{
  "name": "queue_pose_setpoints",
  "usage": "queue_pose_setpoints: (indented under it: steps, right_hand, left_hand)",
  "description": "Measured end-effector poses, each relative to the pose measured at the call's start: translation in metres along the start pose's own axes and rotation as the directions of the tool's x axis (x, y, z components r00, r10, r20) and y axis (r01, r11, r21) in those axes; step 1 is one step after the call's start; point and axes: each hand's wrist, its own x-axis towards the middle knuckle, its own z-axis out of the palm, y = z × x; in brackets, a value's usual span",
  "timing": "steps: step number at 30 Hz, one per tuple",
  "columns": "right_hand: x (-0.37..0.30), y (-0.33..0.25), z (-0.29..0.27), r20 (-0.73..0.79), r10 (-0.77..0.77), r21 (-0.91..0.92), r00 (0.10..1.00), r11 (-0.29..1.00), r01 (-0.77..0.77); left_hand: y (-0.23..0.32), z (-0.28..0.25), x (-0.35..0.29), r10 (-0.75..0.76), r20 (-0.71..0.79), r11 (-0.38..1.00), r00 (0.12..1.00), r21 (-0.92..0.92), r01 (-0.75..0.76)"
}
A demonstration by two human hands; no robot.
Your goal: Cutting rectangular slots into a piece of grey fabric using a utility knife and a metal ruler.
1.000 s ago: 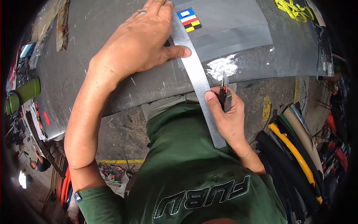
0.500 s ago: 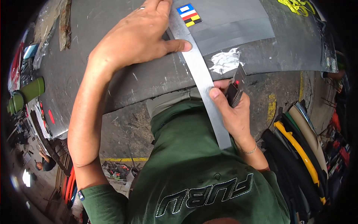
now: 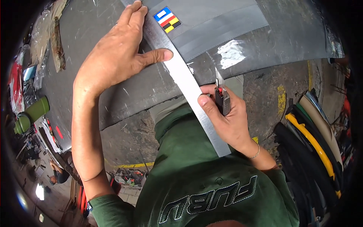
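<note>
A long steel ruler (image 3: 185, 77) slants across the dark work surface (image 3: 124, 98), its near end jutting past the front edge over my shirt. My left hand (image 3: 109, 56) grips it toward the far end, thumb on top and fingers along its left side. Between my right thumb and fingers is a utility knife (image 3: 222, 100), blade out and pointing away. The thumb of that right hand (image 3: 234, 125) also touches the ruler's near part. Along the ruler's right side lies a grey sheet (image 3: 223, 30) with a stitched band and a colourful rectangular patch (image 3: 167, 19).
Clear plastic (image 3: 231, 53) shines near the front edge. A strip of worn wood (image 3: 56, 45) lies at far left, above a green cylindrical container (image 3: 34, 111). Dark rolls and a yellow one (image 3: 312, 140) stand at right. Another person (image 3: 58, 172) is at lower left.
The ruler and both hands now appear farther left, with the ruler slanting more. My right hand has turned the knife, so its blade shows more clearly.
</note>
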Motion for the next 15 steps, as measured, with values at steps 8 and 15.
queue_pose_setpoints:
  steps: [8,15]
  right_hand:
    - [0.005,0.005,0.003,-0.029,-0.045,0.033,0.999,0.998,0.046]
    - [0.007,0.002,-0.004,0.003,0.042,-0.013,0.999,0.999,-0.042]
  left_hand:
    - [0.000,0.003,0.000,-0.037,-0.004,0.998,0.999,-0.059,0.037]
    - [-0.016,0.040,-0.006,0.019,-0.239,0.961,0.971,-0.262,-0.083]
